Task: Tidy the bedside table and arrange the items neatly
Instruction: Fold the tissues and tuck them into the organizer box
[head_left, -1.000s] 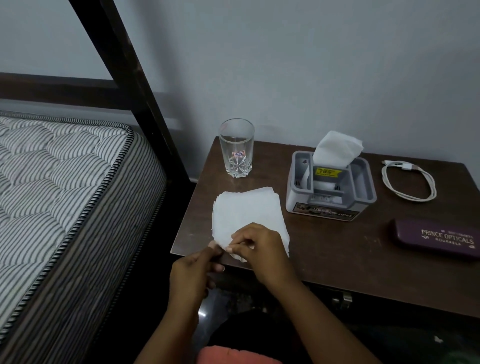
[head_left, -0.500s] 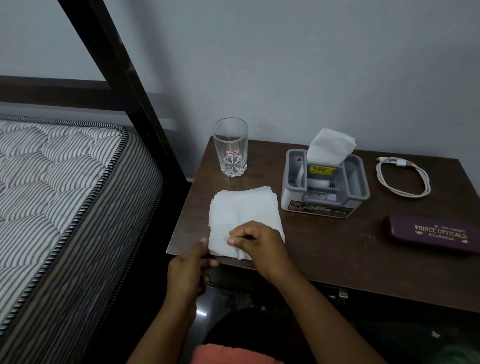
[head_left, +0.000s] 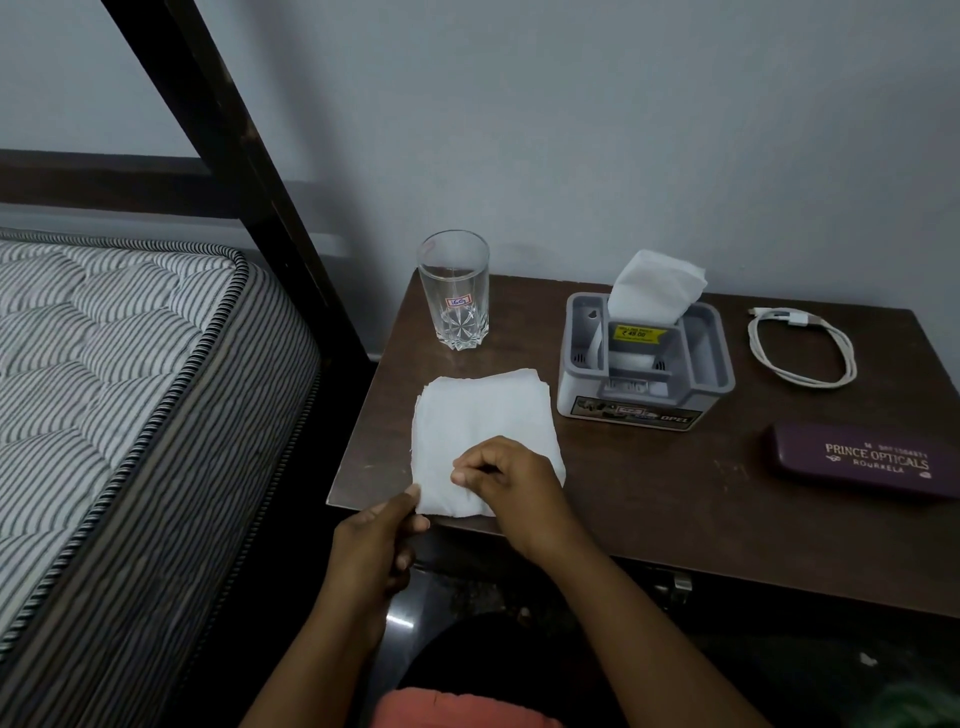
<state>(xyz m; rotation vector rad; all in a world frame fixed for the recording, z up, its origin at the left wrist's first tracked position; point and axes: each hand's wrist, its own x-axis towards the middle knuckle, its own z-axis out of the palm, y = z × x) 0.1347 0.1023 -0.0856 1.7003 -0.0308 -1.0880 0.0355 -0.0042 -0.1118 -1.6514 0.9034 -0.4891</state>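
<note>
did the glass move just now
No. The glass keeps its spot at the back-left corner of the bedside table, same gap to the tissue holder.

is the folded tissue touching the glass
Apart. The head view shows a strip of bare table between the folded tissue and the glass.

The left hand and right hand are bare, forearms too. Orange-pink cloth shows at the bottom edge.

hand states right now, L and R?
Left hand: fingers pinch the folded tissue at its near-left corner.
Right hand: fingers curled, pinching the same tissue near its front edge.
</note>
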